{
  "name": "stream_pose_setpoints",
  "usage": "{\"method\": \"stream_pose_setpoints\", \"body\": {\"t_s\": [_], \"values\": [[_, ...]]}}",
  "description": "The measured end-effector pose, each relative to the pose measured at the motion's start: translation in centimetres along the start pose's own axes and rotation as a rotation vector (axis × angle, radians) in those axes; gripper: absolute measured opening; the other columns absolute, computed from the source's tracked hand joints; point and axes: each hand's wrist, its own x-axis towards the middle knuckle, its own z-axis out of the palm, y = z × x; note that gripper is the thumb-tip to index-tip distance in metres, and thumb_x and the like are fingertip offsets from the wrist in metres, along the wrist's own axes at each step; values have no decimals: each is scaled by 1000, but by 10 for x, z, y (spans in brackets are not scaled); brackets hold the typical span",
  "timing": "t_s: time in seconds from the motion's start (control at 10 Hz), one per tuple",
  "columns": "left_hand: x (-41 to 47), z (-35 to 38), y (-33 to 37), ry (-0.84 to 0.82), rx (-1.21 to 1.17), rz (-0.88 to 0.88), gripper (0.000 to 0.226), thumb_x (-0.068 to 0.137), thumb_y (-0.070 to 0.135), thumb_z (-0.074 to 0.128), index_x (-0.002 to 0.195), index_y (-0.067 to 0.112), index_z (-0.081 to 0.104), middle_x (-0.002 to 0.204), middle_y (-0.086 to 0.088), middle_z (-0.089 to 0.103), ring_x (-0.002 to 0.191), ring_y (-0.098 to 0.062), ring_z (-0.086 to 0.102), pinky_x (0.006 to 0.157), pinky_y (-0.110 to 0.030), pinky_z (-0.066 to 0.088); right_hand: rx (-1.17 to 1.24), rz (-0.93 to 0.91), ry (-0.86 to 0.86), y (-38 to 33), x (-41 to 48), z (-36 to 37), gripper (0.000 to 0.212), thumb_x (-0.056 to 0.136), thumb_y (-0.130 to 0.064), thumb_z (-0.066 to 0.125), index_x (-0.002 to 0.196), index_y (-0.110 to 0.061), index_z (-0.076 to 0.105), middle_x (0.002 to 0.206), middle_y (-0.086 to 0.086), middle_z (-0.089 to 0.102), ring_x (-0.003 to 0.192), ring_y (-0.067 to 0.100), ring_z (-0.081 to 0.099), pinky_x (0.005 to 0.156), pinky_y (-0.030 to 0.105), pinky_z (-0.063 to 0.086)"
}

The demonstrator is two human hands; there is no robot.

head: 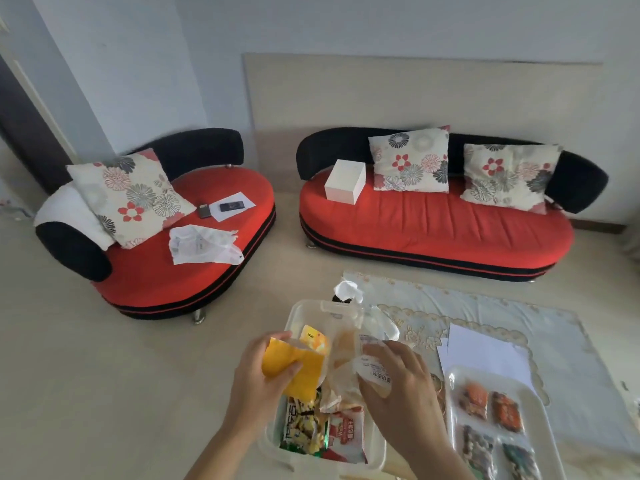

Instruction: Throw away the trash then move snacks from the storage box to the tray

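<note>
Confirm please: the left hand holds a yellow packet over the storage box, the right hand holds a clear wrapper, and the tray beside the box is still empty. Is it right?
Not quite. In the head view the tray already holds several snack packs. The rest stands: the left hand holds the yellow packet over the storage box, and the right hand holds the clear wrapper.

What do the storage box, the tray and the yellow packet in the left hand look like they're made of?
Storage box: translucent whitish plastic, since its contents show through the wall. Tray: glossy white, probably plastic. Yellow packet: thin creased plastic or foil film, bent in the left hand.
</note>
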Motion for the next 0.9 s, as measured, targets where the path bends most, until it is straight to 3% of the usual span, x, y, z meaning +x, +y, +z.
{"method": "stream_pose_setpoints", "body": {"t_s": [0.2, 0.3, 0.5, 0.7, 0.8, 0.9], "values": [[17, 7, -30, -52, 69, 34, 48, 82, 37, 86, 119, 49, 59, 120, 28, 59, 111, 1, 57, 89, -40, 58, -74, 77, -26, -5, 2, 24, 47, 80, -31, 78, 124, -34, 64, 129, -8, 57, 116, 19, 51, 89, 25, 40], [17, 12, -40, -81, 91, 38, 46, 83, 35, 85, 118, 48, 59, 121, 35, 55, 113, 2, 56, 92, -43, 58, -74, 137, -58, -1, -3, 38, 47, 81, -31, 78, 126, -33, 63, 130, -6, 57, 119, 21, 50, 92, 31, 46], [7, 26, -69, -161, 109, 21, 47, 84, 33, 85, 116, 51, 56, 120, 41, 51, 115, -1, 56, 94, -43, 58, -79, 207, -126, 5, -20, 69, 52, 83, -32, 77, 131, -29, 59, 135, -3, 56, 122, 25, 49, 99, 38, 44], [1, 39, -94, -222, 144, -18, 49, 85, 35, 84, 125, 46, 58, 127, 30, 52, 120, -9, 56, 98, -47, 56, -77, 212, -139, 13, -31, 87, 66, 81, -29, 78, 141, -23, 50, 134, -1, 57, 119, 27, 51, 100, 41, 45], [-1, 38, -91, -212, 164, 57, 53, 86, 39, 82, 132, 43, 56, 130, 36, 50, 126, -2, 52, 108, -41, 50, -71, 225, -163, 20, -36, 89, 76, 82, -40, 72, 149, -28, 41, 142, -3, 52, 129, 25, 46, 108, 45, 44], [-1, 36, -84, -209, 286, 112, 70, 87, 68, 63, 147, 34, 50, 150, 29, 43, 145, -1, 34, 120, -34, 31, -158, 290, -244, 22, -38, 90, 89, 77, -62, 60, 156, -43, 22, 164, -5, 27, 154, 26, 19, 120, 58, 27]]}}
